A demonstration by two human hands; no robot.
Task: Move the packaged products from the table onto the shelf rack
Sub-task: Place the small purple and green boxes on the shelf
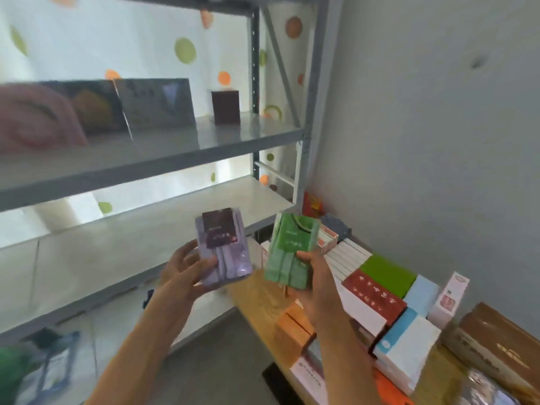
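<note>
Bare middle shelf ahead; upper shelf half-filled with dark boxes; crowded table rightward

Both forearms are raised side by side; the left hand and the right hand are each curled around something held upright.

Bright, even daylight; soft picture with a wide-angle bend.
Light glows through the dotted backdrop behind the shelf rack; glare whitens the lower shelf, the left edge smears, and the uprights bow.
</note>
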